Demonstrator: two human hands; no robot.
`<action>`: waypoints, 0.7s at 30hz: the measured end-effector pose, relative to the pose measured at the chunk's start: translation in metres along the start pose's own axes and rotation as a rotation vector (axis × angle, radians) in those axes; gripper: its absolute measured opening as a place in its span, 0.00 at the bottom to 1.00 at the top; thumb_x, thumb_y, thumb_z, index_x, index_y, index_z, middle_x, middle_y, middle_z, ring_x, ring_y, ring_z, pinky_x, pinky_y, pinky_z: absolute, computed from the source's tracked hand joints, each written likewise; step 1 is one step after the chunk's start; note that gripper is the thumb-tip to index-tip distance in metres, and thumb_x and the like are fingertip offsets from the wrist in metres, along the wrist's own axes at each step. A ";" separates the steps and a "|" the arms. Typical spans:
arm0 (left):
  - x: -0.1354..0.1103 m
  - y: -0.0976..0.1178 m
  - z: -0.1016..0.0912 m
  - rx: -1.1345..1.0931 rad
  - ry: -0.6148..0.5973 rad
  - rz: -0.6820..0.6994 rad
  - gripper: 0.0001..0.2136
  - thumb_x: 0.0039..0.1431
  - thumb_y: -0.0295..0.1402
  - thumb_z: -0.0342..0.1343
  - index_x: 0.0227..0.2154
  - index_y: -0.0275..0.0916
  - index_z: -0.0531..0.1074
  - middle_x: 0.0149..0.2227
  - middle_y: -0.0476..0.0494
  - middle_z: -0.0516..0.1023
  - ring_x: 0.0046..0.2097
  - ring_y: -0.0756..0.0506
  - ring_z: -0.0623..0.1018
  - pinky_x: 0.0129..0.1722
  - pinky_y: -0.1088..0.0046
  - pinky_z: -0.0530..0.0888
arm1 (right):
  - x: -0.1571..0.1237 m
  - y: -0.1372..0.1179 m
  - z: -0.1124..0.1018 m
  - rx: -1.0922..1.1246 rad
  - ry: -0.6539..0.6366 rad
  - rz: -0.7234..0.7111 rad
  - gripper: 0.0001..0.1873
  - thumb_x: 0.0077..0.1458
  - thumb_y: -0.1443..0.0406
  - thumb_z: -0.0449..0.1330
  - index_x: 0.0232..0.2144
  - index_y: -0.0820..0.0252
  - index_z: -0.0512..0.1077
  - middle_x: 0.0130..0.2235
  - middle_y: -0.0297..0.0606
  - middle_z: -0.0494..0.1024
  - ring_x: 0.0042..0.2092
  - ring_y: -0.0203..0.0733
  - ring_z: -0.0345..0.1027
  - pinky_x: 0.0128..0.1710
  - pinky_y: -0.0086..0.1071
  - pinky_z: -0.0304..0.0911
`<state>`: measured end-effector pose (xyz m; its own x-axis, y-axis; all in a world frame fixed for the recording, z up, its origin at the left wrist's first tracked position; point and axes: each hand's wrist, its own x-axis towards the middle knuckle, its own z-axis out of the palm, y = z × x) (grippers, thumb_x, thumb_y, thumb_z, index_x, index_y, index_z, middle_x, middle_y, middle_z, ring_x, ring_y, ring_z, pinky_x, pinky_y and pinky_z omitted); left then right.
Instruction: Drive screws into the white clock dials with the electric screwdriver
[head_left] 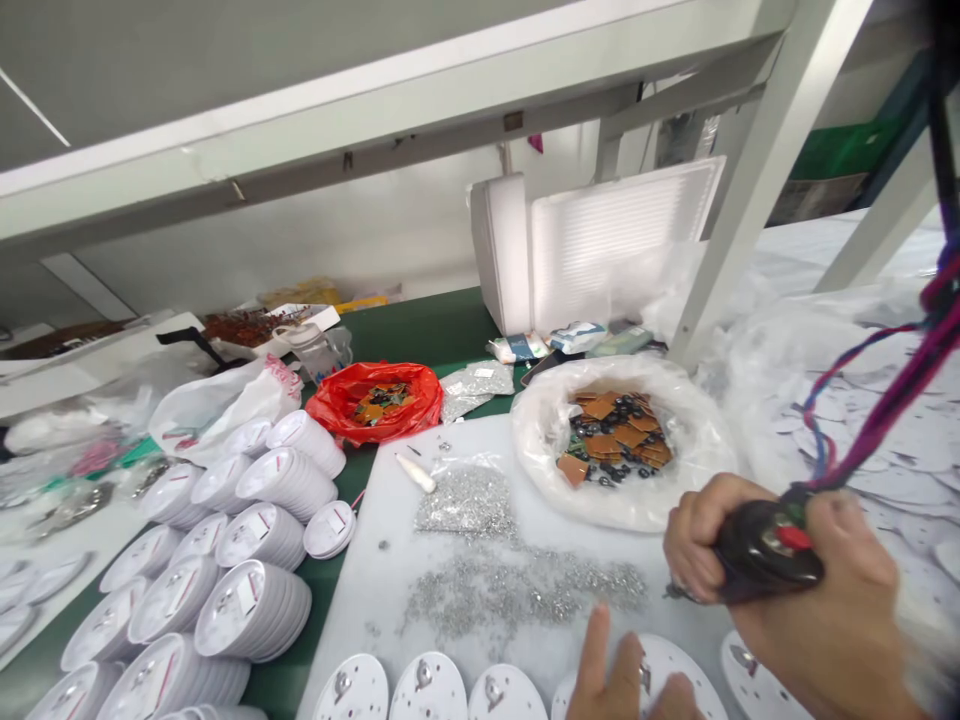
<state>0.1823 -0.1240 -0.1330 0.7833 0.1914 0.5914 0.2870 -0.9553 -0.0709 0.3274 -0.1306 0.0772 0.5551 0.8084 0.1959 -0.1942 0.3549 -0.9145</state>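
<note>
Clenching black corded screwdriver (pixel 769 550) in right hand (pixel 817 610) above white board (pixel 360 600); holding left hand (pixel 622 680) open beside white disc (pixel 686 675) at board's near edge. Several fitted discs (pixel 427 688) lying along that edge; stacked discs (pixel 251 610) standing left of board; small silver parts (pixel 525 590) remaining on board.

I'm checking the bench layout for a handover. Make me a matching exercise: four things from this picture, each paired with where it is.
Things:
1. Black handheld tool
2. Brown squares
3. Small silver pieces
4. Round white discs

Places:
A. Spread loose on a white board
B. Stacked on the green bench
C. Gripped in the right hand
D. Inside a white plastic bag

Right pairs: 1-C, 2-D, 3-A, 4-B
</note>
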 end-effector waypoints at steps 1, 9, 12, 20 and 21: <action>0.002 0.005 0.004 -0.008 0.013 -0.025 0.14 0.62 0.38 0.63 0.20 0.46 0.74 0.21 0.51 0.76 0.27 0.41 0.83 0.50 0.45 0.86 | 0.002 0.003 0.000 0.011 -0.029 0.025 0.35 0.64 0.36 0.54 0.23 0.54 0.78 0.18 0.39 0.67 0.20 0.43 0.62 0.19 0.37 0.59; 0.035 -0.037 -0.047 -0.069 0.147 -0.212 0.18 0.58 0.37 0.64 0.16 0.43 0.67 0.18 0.53 0.69 0.24 0.48 0.72 0.57 0.39 0.77 | -0.001 0.021 -0.013 0.031 -0.106 0.139 0.34 0.64 0.35 0.56 0.27 0.55 0.79 0.20 0.38 0.70 0.22 0.43 0.63 0.22 0.37 0.59; 0.054 -0.069 -0.091 -0.140 -0.060 -0.219 0.12 0.58 0.33 0.67 0.21 0.43 0.73 0.23 0.53 0.74 0.29 0.48 0.75 0.59 0.47 0.76 | -0.003 0.020 -0.009 0.055 -0.136 0.162 0.34 0.65 0.35 0.55 0.26 0.54 0.79 0.20 0.38 0.70 0.22 0.43 0.63 0.23 0.37 0.60; 0.069 -0.091 -0.126 -0.356 -0.374 -0.291 0.01 0.63 0.30 0.65 0.36 0.43 0.81 0.34 0.49 0.80 0.39 0.44 0.80 0.63 0.50 0.73 | -0.006 0.021 -0.001 0.085 -0.158 0.161 0.34 0.65 0.35 0.56 0.26 0.54 0.79 0.20 0.38 0.71 0.22 0.43 0.64 0.22 0.37 0.61; 0.070 -0.090 -0.125 -0.373 -0.395 -0.309 0.02 0.64 0.31 0.64 0.37 0.43 0.82 0.35 0.48 0.81 0.41 0.43 0.81 0.64 0.49 0.72 | -0.006 0.022 -0.001 0.086 -0.163 0.161 0.34 0.65 0.36 0.55 0.26 0.55 0.78 0.20 0.38 0.70 0.22 0.43 0.64 0.23 0.37 0.62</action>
<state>0.1425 -0.0526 0.0148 0.8604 0.4718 0.1928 0.3765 -0.8433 0.3836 0.3207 -0.1282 0.0557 0.3750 0.9204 0.1109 -0.3417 0.2485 -0.9064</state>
